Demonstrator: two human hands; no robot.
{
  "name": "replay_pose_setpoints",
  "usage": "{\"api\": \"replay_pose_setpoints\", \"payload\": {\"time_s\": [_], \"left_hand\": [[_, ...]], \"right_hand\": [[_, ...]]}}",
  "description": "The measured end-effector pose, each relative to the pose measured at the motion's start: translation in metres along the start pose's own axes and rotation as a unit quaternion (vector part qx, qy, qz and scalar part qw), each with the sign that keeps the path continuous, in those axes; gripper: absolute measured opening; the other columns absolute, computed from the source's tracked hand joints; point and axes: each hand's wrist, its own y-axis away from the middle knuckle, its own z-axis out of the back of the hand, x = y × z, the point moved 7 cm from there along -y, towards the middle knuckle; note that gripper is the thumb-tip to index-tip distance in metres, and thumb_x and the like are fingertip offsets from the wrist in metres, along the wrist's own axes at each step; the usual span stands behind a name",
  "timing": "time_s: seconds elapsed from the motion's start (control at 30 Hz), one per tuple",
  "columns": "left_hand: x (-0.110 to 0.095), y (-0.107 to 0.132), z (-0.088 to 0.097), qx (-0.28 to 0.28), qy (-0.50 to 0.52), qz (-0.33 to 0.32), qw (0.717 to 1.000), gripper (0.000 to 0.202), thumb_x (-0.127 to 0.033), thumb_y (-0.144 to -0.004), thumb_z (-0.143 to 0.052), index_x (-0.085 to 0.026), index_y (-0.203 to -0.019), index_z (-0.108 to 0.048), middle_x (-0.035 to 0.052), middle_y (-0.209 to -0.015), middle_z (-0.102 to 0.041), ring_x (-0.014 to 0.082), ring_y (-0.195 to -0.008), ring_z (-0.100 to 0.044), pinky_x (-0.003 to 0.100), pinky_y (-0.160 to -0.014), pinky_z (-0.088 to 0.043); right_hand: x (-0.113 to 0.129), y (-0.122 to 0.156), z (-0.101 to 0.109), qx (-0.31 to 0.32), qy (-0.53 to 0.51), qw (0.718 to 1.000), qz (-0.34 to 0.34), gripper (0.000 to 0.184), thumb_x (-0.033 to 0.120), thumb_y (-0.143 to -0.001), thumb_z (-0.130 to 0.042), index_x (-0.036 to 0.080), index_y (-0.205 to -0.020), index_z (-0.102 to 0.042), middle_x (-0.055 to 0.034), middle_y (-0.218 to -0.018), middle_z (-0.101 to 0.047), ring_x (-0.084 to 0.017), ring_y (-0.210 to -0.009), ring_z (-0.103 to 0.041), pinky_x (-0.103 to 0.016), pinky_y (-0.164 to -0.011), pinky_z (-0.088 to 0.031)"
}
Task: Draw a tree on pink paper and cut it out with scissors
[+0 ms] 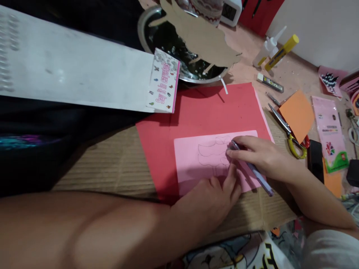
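My right hand (260,157) is closed around a slim purple mechanical pencil (256,173), its far end slanting toward me. Its tip is near the right part of a faint line drawing (211,153) of wavy, rounded outlines and thin vertical strokes. That drawing is on a pink sheet of paper (187,168), which lies over a larger red sheet (190,108). My left hand (210,201) rests on the lower edge of the pink sheet, index finger stretched toward the drawing and the other fingers bent. Part of the sheet is hidden under both hands.
Corrugated cardboard (112,164) lies beneath the papers. Behind stands a metal bowl (143,28) with a brown cutout (207,37) across it. A long white box (84,63) juts in from the left. Scissors (293,145), orange paper (298,114) and glue bottles (265,52) are at right.
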Motion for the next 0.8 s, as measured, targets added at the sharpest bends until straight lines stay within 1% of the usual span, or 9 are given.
{"api": "replay_pose_setpoints", "payload": {"time_s": [0.03,0.1,0.2,0.37,0.5,0.57,0.67,0.8], "left_hand": [[-0.001,0.001,0.0,-0.011,-0.01,0.001,1.0,0.059,-0.009,-0.093,-0.053,-0.011,-0.152,-0.058,0.0277,-0.142,-0.07,0.0185,-0.059,-0.071,0.028,-0.045,-0.052],[-0.004,0.002,-0.001,-0.036,-0.026,0.001,0.999,0.054,-0.012,-0.097,-0.052,-0.012,-0.151,-0.059,0.026,-0.144,-0.07,0.0178,-0.058,-0.07,0.029,-0.043,-0.049],[-0.005,0.004,-0.001,-0.064,-0.039,0.008,0.997,0.049,-0.014,-0.1,-0.049,-0.015,-0.147,-0.064,0.0232,-0.147,-0.068,0.0173,-0.056,-0.068,0.031,-0.042,-0.045],[-0.002,0.002,-0.001,-0.045,-0.037,0.018,0.998,0.045,-0.016,-0.101,-0.05,-0.014,-0.144,-0.064,0.0244,-0.144,-0.07,0.0174,-0.058,-0.068,0.031,-0.046,-0.044],[-0.001,0.0,0.0,-0.034,-0.032,0.014,0.999,0.041,-0.014,-0.1,-0.051,-0.015,-0.136,-0.069,0.0223,-0.147,-0.069,0.0187,-0.06,-0.07,0.032,-0.047,-0.044],[0.0,0.0,-0.001,-0.027,-0.034,0.016,0.999,0.044,-0.01,-0.097,-0.049,-0.015,-0.137,-0.069,0.0216,-0.147,-0.069,0.0196,-0.06,-0.07,0.033,-0.046,-0.045],[0.0,0.002,-0.001,-0.024,-0.049,0.012,0.998,0.049,-0.008,-0.095,-0.047,-0.015,-0.139,-0.067,0.0212,-0.141,-0.073,0.019,-0.058,-0.07,0.032,-0.045,-0.046],[-0.002,0.006,0.003,-0.049,-0.101,0.006,0.994,0.053,-0.005,-0.095,-0.045,-0.013,-0.143,-0.064,0.0213,-0.139,-0.074,0.0177,-0.06,-0.07,0.031,-0.05,-0.05]], "right_hand": [[0.003,0.0,0.002,-0.003,0.016,1.0,0.021,0.023,0.021,-0.104,-0.055,0.026,-0.107,-0.077,-0.0079,-0.109,-0.075,-0.025,-0.097,-0.067,-0.034,-0.079,-0.052],[0.006,0.0,0.004,-0.007,0.039,0.999,0.038,0.026,0.019,-0.104,-0.053,0.025,-0.105,-0.078,-0.0085,-0.108,-0.075,-0.025,-0.095,-0.067,-0.033,-0.076,-0.051],[0.006,-0.002,0.004,-0.01,0.037,0.999,0.024,0.025,0.021,-0.104,-0.053,0.026,-0.101,-0.078,-0.0078,-0.104,-0.075,-0.024,-0.092,-0.066,-0.033,-0.075,-0.051],[0.0,-0.001,-0.001,-0.013,-0.016,1.0,-0.008,0.023,0.023,-0.102,-0.055,0.025,-0.096,-0.077,-0.008,-0.102,-0.074,-0.026,-0.092,-0.066,-0.036,-0.076,-0.051],[-0.004,0.001,-0.004,-0.019,-0.031,0.999,-0.031,0.018,0.027,-0.102,-0.057,0.026,-0.097,-0.074,-0.006,-0.1,-0.072,-0.024,-0.091,-0.065,-0.035,-0.077,-0.053],[-0.003,0.003,-0.004,-0.019,-0.031,0.999,-0.026,0.019,0.026,-0.102,-0.056,0.026,-0.098,-0.075,-0.0066,-0.102,-0.073,-0.025,-0.093,-0.066,-0.036,-0.079,-0.053],[-0.002,0.003,-0.003,-0.026,-0.009,1.0,-0.008,0.022,0.022,-0.102,-0.055,0.025,-0.099,-0.076,-0.0081,-0.105,-0.073,-0.025,-0.094,-0.065,-0.036,-0.08,-0.052],[0.0,0.004,-0.002,-0.042,0.013,0.999,0.017,0.023,0.02,-0.103,-0.055,0.023,-0.097,-0.077,-0.009,-0.105,-0.073,-0.025,-0.093,-0.065,-0.035,-0.079,-0.052]]}}
